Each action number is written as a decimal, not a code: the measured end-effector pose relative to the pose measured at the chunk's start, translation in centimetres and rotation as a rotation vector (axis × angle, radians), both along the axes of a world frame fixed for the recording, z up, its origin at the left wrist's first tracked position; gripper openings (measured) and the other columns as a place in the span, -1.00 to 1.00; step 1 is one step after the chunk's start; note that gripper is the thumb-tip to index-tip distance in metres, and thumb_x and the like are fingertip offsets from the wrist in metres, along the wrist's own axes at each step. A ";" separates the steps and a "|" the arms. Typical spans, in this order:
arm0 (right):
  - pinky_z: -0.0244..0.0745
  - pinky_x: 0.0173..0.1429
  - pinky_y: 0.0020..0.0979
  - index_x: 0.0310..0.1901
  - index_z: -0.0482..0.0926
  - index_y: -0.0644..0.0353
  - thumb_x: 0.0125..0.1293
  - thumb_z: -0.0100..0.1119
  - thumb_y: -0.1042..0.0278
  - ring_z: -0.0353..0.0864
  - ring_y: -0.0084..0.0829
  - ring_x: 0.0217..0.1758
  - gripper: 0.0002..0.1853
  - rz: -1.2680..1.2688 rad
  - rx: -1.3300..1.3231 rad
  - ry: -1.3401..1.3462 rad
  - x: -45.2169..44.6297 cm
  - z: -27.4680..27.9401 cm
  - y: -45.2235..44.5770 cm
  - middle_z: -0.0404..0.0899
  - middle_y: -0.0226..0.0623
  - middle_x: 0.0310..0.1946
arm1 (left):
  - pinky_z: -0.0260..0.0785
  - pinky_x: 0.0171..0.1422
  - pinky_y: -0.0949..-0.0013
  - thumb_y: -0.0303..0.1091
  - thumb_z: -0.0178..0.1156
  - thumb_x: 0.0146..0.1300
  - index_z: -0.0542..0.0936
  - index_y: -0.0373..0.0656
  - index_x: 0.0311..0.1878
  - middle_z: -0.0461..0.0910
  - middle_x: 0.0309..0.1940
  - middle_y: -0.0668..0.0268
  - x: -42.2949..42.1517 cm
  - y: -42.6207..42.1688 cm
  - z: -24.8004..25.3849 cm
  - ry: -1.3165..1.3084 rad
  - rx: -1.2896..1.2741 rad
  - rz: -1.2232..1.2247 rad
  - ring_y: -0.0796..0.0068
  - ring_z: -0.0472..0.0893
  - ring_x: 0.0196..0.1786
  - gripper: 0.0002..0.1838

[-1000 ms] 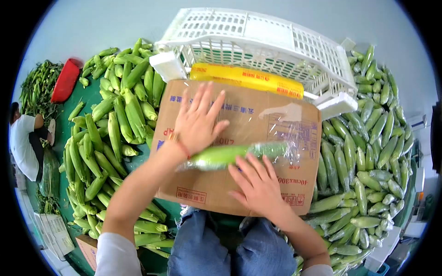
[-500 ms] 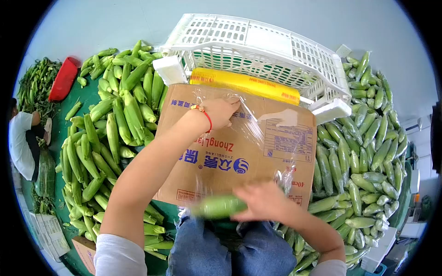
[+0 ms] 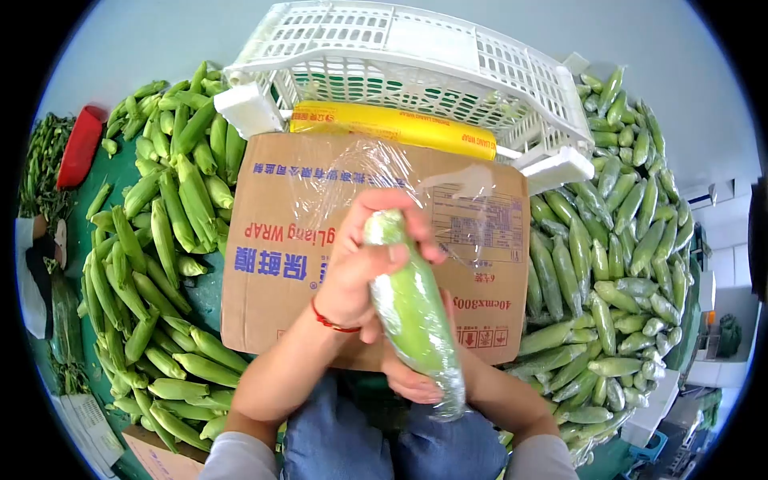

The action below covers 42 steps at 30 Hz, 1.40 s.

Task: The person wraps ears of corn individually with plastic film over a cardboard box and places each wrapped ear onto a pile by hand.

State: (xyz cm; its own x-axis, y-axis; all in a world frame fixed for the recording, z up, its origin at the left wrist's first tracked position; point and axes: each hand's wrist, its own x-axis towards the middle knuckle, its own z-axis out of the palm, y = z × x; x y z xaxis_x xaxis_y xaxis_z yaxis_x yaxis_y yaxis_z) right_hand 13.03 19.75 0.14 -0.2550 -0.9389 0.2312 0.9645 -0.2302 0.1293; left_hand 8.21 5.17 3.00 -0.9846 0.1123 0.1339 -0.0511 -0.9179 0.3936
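Observation:
An ear of corn (image 3: 416, 312) in its green husk, with clear plastic film around it, is held slantwise above the cardboard box. My left hand (image 3: 360, 268), with a red string bracelet at the wrist, is closed round its upper end. Lower down, my right hand (image 3: 410, 378) grips the ear near its bottom end, partly hidden behind it. Loose film hangs past that lower tip. The brown cardboard box (image 3: 272, 312) lies in front of me with clear cling film (image 3: 344, 168) spread over its far side. Behind it, a yellow roll of wrap (image 3: 392, 128) rests against a white plastic crate (image 3: 432, 44).
Unwrapped corn (image 3: 192, 200) is heaped on the left, film-wrapped corn (image 3: 632, 200) on the right. A red container (image 3: 82, 148) stands at the far left. Another cardboard box (image 3: 160, 456) sits low at left, near a person's sleeve (image 3: 34, 296).
My left hand has come off the film on the box and now grips the ear. The corn has risen from near my lap and turned more upright, with film around it.

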 end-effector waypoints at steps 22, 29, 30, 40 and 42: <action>0.50 -0.40 -0.29 0.26 0.30 0.01 0.59 -0.22 0.17 0.43 -0.44 -0.58 -0.68 -1.429 0.932 0.427 -6.5 4.5 7.1 0.26 -0.42 -0.58 | 0.52 -0.47 0.38 0.13 -0.07 0.46 0.25 -0.21 0.40 0.50 0.09 -0.06 8.8 0.2 -0.6 -0.468 -0.956 -0.285 0.20 0.67 -0.25 -0.33; 0.50 0.12 -0.13 0.38 0.16 0.01 0.51 -0.11 -0.07 0.57 -0.28 -0.10 -0.46 -1.491 1.024 0.404 -0.4 1.5 6.0 0.45 -0.24 -0.02 | 0.42 0.11 0.01 -0.16 0.47 0.01 0.36 0.07 0.39 0.32 0.29 -0.10 4.5 4.8 0.5 0.877 -1.739 0.051 -0.08 0.50 0.16 -0.18; 0.48 0.19 -0.11 0.38 0.15 0.03 0.50 -0.11 -0.09 0.57 -0.24 0.00 -0.43 -1.403 1.150 0.463 0.6 0.0 5.7 0.45 -0.19 0.05 | 0.40 0.14 0.01 -0.15 0.46 0.00 0.39 0.09 0.38 0.30 0.31 -0.07 3.6 6.2 0.9 0.906 -1.797 0.067 -0.07 0.49 0.17 -0.19; 0.46 0.11 -0.18 0.05 0.44 0.20 0.44 -0.01 0.02 0.55 -0.28 -0.05 -0.60 -1.917 1.923 0.383 -5.6 6.5 47.8 0.57 -0.18 -0.14 | 0.29 0.29 0.01 -0.32 0.36 0.03 0.55 -0.03 0.23 0.40 0.25 0.07 8.7 -3.2 -2.7 0.719 -2.190 0.083 -0.03 0.39 0.30 -0.40; 0.37 0.17 -0.16 -0.03 0.49 0.17 0.46 -0.03 0.08 0.46 -0.32 0.02 -0.68 -2.270 2.064 0.416 -9.6 6.4 62.5 0.52 -0.20 -0.03 | 0.28 0.31 0.06 -0.36 0.34 0.04 0.52 -0.10 0.24 0.40 0.27 0.07 10.0 -5.1 -3.3 0.602 -2.272 0.178 -0.01 0.40 0.31 -0.40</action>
State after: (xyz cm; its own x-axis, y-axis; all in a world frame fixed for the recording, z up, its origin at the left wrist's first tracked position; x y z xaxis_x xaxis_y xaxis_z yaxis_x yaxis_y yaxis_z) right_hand 3.40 82.27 6.56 -0.3955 0.8143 0.4248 -0.2815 0.3328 -0.9000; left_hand 18.17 0.06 -0.29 -0.9111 0.3899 0.1335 0.4117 0.8471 0.3361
